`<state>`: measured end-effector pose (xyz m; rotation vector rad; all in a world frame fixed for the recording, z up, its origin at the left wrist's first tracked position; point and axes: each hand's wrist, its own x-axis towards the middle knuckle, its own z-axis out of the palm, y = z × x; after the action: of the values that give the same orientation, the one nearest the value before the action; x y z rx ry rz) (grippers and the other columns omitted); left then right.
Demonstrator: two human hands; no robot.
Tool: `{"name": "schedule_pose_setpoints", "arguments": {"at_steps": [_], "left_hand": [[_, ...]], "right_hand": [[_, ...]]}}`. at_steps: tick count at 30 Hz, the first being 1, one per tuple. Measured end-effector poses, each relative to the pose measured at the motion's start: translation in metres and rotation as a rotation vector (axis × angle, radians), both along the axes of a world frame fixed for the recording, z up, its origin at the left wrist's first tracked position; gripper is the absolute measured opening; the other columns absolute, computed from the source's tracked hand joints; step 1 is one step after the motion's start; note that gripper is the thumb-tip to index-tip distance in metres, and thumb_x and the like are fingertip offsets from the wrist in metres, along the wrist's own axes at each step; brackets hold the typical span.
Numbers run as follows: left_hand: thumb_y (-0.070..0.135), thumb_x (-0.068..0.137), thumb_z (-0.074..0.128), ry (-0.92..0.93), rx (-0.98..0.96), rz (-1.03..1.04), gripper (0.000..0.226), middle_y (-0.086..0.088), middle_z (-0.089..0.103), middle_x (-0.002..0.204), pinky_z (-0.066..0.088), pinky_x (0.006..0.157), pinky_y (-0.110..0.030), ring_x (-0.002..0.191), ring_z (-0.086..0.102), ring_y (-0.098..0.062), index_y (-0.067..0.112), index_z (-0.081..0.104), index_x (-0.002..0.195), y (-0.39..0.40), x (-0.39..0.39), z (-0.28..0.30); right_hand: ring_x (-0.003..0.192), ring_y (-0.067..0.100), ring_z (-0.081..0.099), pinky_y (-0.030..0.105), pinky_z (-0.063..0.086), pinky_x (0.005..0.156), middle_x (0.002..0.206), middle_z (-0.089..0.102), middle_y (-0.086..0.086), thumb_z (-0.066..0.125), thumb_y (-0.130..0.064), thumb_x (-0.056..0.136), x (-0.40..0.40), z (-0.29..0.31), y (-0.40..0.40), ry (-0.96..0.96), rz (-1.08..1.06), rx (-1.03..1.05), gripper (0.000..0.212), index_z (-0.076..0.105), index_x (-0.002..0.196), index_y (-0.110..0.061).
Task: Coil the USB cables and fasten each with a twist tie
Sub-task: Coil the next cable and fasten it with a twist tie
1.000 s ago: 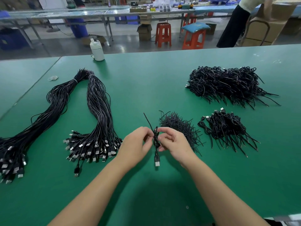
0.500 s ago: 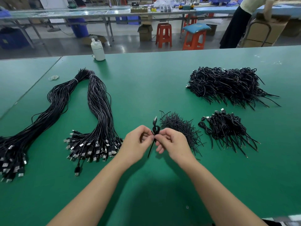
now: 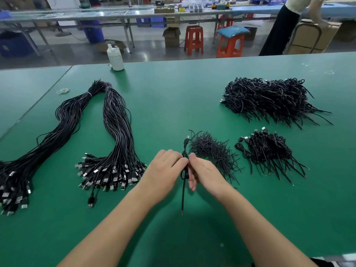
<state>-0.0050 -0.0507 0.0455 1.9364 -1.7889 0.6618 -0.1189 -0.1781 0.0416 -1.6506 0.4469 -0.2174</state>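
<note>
A big green table (image 3: pixel 173 97) holds everything. On the person's left lie two long bundles of straight cables (image 3: pixel 115 135), with their plugs heaped at the near end. Far off on the right sits a big heap of coiled cables (image 3: pixel 269 99), and nearer on the right a smaller pile of coiled cables (image 3: pixel 269 153). Between that pile and the hands is a bunch of thin twist ties (image 3: pixel 210 151). A white bottle (image 3: pixel 115 58) stands at the far edge.

In the middle, just above the table, the person holds one small coiled cable (image 3: pixel 185 170). The left hand (image 3: pixel 165 170) has its fingers curled and pinches the coil from the left. The right hand (image 3: pixel 204 172) pinches it from the right, with thumb and first finger close together at the top. The plug end sticks up past the fingers, and a thin tail hangs down toward the table. The tie itself is too small and dark to pick out between the fingers, so it cannot be told how far it is twisted.

What could go wrong? If the pinch slips, the loops may spring open and the coil will come apart. If the tie gets too few turns, it may come loose later in the pile. The hanging tail could also catch on the loose ties close by and drag some along.
</note>
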Motion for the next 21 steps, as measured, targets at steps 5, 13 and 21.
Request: {"name": "schedule_pose_setpoints", "arguments": {"at_steps": [5, 13, 21], "left_hand": [[0.004, 0.089, 0.065, 0.237, -0.083, 0.033, 0.014, -0.002, 0.065, 0.091, 0.047, 0.073, -0.031, 0.080, 0.059, -0.020, 0.011, 0.073, 0.097, -0.002, 0.000, 0.002], [0.021, 0.097, 0.061, 1.528, 0.082, 0.144, 0.014, -0.007, 0.070, 0.083, 0.056, 0.073, -0.033, 0.073, 0.065, -0.015, 0.011, 0.071, 0.100, -0.014, -0.013, 0.006], [0.019, 0.096, 0.062, 1.490, 0.159, 0.184, 0.023, -0.011, 0.073, 0.078, 0.057, 0.067, -0.034, 0.074, 0.064, -0.019, 0.002, 0.070, 0.082, -0.025, -0.018, 0.003]], "right_hand": [[0.052, 0.026, 0.056, 0.035, 0.047, 0.056, 0.059, 0.058, 0.014, 0.041, -0.032, 0.105, -0.001, -0.003, -0.001, -0.053, -0.021, 0.026, 0.041, 0.052, 0.076, -0.005], [0.049, 0.019, 0.059, 0.032, 0.050, 0.055, 0.058, 0.060, 0.007, 0.041, -0.026, 0.105, -0.001, -0.005, -0.005, -0.063, -0.158, -0.197, 0.033, 0.055, 0.076, -0.017], [0.043, 0.010, 0.057, 0.021, 0.042, 0.050, 0.053, 0.061, 0.008, 0.042, -0.048, 0.101, -0.006, -0.027, -0.012, 0.020, -0.298, -0.393, 0.051, 0.061, 0.066, -0.015]]}}
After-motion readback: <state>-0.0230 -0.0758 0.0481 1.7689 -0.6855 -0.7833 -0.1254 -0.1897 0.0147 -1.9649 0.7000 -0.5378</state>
